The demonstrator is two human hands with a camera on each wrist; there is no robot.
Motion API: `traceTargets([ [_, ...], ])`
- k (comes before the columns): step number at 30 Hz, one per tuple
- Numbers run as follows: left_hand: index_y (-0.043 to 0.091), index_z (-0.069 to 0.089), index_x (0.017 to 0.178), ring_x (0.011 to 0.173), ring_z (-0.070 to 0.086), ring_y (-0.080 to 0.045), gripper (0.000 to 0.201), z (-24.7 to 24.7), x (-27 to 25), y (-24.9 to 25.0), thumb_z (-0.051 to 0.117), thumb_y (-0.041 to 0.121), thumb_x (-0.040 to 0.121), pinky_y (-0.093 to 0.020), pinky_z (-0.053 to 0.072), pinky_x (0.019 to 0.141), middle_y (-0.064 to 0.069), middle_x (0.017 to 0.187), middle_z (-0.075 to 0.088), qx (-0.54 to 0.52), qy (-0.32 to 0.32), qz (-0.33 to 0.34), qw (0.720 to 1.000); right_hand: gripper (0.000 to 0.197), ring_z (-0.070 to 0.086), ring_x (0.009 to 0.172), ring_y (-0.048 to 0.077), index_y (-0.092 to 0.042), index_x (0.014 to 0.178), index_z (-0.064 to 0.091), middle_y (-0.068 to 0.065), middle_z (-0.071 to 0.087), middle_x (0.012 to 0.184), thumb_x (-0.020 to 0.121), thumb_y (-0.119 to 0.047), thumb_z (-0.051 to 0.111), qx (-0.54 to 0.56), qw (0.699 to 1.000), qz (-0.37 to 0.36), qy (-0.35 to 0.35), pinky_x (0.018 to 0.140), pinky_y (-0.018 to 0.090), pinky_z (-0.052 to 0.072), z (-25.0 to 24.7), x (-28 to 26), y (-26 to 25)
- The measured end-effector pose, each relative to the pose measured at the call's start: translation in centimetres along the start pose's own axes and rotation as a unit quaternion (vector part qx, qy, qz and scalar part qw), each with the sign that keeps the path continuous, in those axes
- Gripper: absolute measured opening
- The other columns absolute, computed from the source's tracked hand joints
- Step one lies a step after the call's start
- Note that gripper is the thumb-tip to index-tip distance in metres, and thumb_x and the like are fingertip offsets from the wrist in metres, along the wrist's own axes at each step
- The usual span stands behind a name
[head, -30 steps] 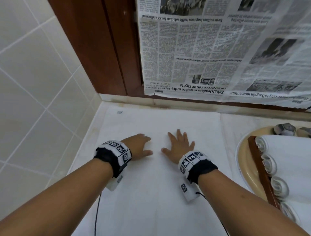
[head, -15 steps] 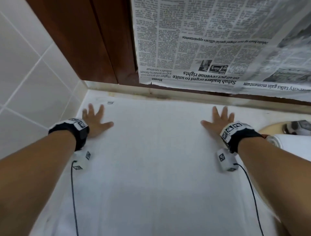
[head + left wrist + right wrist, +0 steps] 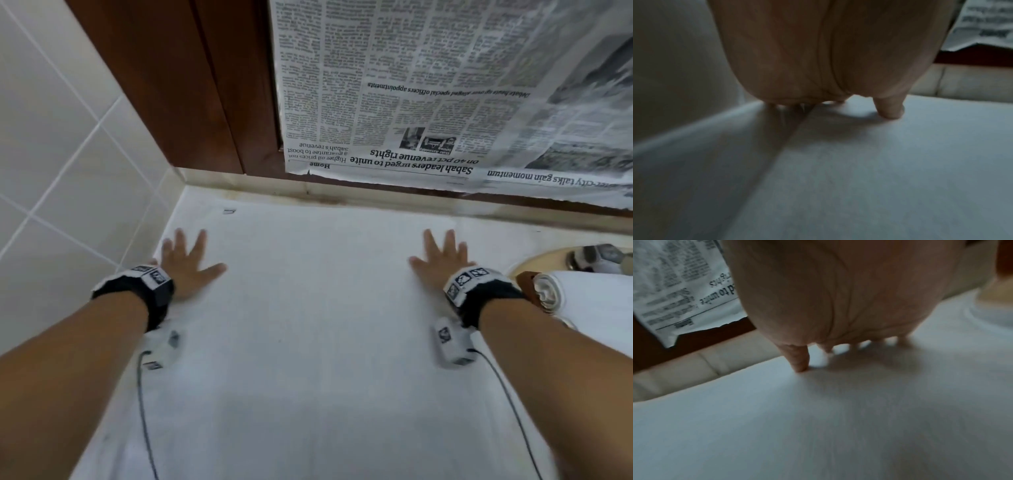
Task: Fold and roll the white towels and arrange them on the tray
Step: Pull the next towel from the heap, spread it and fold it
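A: Where are the hands?

B: Both lie flat, fingers straight and spread, gripping nothing. The left hand (image 3: 186,265) presses the near-left part of the white towel (image 3: 315,308); the right hand (image 3: 442,262) presses it well apart on the other side. The wrist views show each thumb tip touching the cloth.

A: So the towel lies under and between them?

B: Yes — spread flat, reaching past the fingertips toward the back ledge and down past both wrists. Right of the right hand, a rolled towel (image 3: 548,294) rests on the tray (image 3: 527,284); how many more lie there I cannot tell.

A: The step?

B: Smoothing before the fold, I'd judge. To do it well, keep the palms flat and pressure even, sweeping outward so creases run off the edges — dragging fingertips could bunch the cloth. Square the edges before folding, or the roll may come out uneven. Beyond the fingertips, a newspaper (image 3: 428,89) hangs on the wall.
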State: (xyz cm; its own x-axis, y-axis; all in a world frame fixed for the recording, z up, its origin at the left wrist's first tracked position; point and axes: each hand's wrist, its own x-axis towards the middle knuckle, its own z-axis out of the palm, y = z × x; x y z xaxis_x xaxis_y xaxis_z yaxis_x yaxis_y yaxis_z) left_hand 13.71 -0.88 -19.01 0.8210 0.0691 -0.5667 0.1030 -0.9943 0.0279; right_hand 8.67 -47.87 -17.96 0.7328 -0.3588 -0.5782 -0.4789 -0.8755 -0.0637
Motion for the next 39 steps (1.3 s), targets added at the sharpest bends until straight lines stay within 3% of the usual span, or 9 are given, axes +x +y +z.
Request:
traceTargets([
  [5,0.033,-0.006,0.156,0.150,-0.012,-0.034,0.104,-0.3,-1.4,7.4,0.024,0.086,0.071,-0.056,0.005,0.117,-0.006,0.162,-0.021,-0.039,0.061,0.070,0.995,0.074,-0.012,0.151,0.035,-0.031,0.159,0.002,0.010,-0.018,0.164,0.100,-0.053,0.041,-0.012,0.994,-0.081,0.075,0.120,0.053,0.009,0.9,-2.6,-6.4],
  [9,0.038,0.000,0.156,0.149,-0.018,-0.030,0.072,1.0,-4.4,14.7,0.031,0.066,0.097,-0.055,-0.001,0.117,-0.001,0.162,-0.021,-0.036,-0.052,0.205,0.977,0.072,-0.015,0.151,0.032,-0.034,0.158,0.000,0.005,-0.022,0.164,0.101,-0.054,0.038,-0.028,0.982,-0.189,-0.002,0.120,0.050,0.007,5.4,-5.6,-11.1],
  [18,0.032,-0.010,0.156,0.149,-0.017,-0.031,0.076,1.5,-4.9,1.1,0.031,0.061,0.099,-0.059,0.002,0.118,-0.005,0.160,-0.029,-0.067,-0.029,0.019,0.997,0.074,-0.016,0.151,0.034,-0.028,0.158,-0.006,0.008,-0.025,0.163,0.101,-0.052,0.033,-0.034,0.999,-0.025,0.002,0.122,0.052,0.004,3.4,-6.0,1.7],
  [21,0.034,-0.006,0.156,0.150,-0.014,-0.031,0.075,1.5,-6.8,7.0,0.033,0.062,0.098,-0.060,0.002,0.116,-0.005,0.162,-0.023,-0.088,0.005,0.106,0.990,0.073,-0.016,0.151,0.034,-0.024,0.159,-0.002,0.012,-0.022,0.163,0.103,-0.052,0.035,-0.038,0.992,-0.105,0.054,0.121,0.048,0.004,4.9,-8.6,-4.1],
  [25,0.037,0.001,0.156,0.149,-0.017,-0.028,0.063,4.7,-10.4,14.1,0.025,0.058,0.102,-0.057,-0.003,0.117,0.002,0.162,-0.020,-0.087,-0.108,0.229,0.963,0.071,-0.015,0.151,0.031,-0.028,0.159,-0.003,0.007,-0.023,0.163,0.103,-0.053,0.032,-0.028,0.982,-0.186,-0.026,0.121,0.049,0.004,9.3,-11.8,-9.5],
  [30,0.037,-0.007,0.155,0.149,-0.016,-0.031,0.073,6.5,-9.6,3.7,0.027,0.066,0.097,-0.054,0.003,0.118,-0.002,0.161,-0.025,-0.028,-0.040,0.096,0.994,0.073,-0.014,0.152,0.029,-0.037,0.157,-0.009,0.001,-0.026,0.163,0.098,-0.060,0.028,-0.043,0.995,-0.085,0.011,0.120,0.052,0.005,9.4,-10.6,0.0],
  [34,0.031,-0.005,0.157,0.150,-0.014,-0.031,0.074,5.1,-9.5,-0.4,0.033,0.059,0.099,-0.056,0.003,0.118,-0.004,0.162,-0.024,-0.070,-0.009,0.009,0.997,0.072,-0.011,0.152,0.031,-0.023,0.159,-0.003,0.006,-0.019,0.165,0.100,-0.051,0.027,-0.049,0.998,-0.025,0.034,0.122,0.050,0.005,7.6,-10.9,3.5],
  [37,0.024,0.002,0.158,0.151,-0.010,-0.029,0.067,5.5,-11.1,6.4,0.032,0.049,0.103,-0.051,0.004,0.118,-0.006,0.164,-0.014,-0.089,0.027,0.110,0.989,0.068,-0.010,0.152,0.033,-0.013,0.159,0.002,0.013,-0.015,0.164,0.105,-0.039,0.034,-0.061,0.992,-0.098,0.052,0.121,0.048,0.006,8.3,-12.9,-2.2],
  [39,0.025,0.002,0.157,0.151,-0.011,-0.023,0.063,6.9,-13.1,10.7,0.030,0.046,0.105,-0.046,0.001,0.119,-0.002,0.164,-0.014,-0.073,-0.023,0.223,0.972,0.067,-0.010,0.152,0.032,-0.012,0.159,0.003,0.012,-0.015,0.165,0.106,-0.038,0.033,-0.032,0.984,-0.175,0.005,0.121,0.047,0.007,9.9,-14.7,-6.1],
])
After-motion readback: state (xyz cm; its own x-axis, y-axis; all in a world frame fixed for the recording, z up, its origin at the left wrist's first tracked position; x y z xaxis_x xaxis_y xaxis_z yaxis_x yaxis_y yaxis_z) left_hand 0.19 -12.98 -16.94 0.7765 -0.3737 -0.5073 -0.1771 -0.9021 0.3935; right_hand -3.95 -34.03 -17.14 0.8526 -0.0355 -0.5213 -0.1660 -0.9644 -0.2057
